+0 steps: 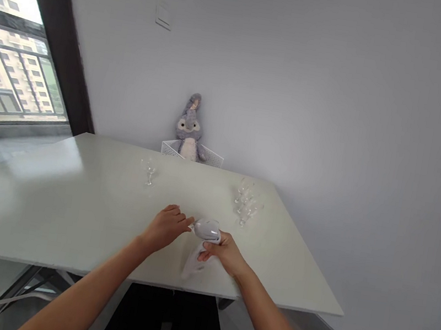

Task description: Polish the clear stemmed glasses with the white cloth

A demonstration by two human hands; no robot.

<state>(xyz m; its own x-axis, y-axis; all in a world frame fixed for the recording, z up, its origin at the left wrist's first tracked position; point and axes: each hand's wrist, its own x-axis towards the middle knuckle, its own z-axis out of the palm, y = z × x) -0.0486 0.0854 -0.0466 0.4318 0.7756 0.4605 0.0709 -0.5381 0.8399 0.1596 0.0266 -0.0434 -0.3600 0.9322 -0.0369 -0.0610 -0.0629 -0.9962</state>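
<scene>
A clear glass (207, 229) lies sideways in the air above the front part of the white table (112, 215). At its narrow end, my left hand (168, 227) is closed on the stem or foot with the fingertips. My right hand (224, 252) is at the wide end, with a thin white cloth (193, 264) pinched between its fingers and the glass rim. The cloth hangs down toward the table.
Several clear glasses (246, 202) stand together at the right rear of the table, and more clear glassware (149, 171) stands left of centre. Behind the far edge, a grey plush toy (191, 132) sits in a white basket (171, 147) against the wall.
</scene>
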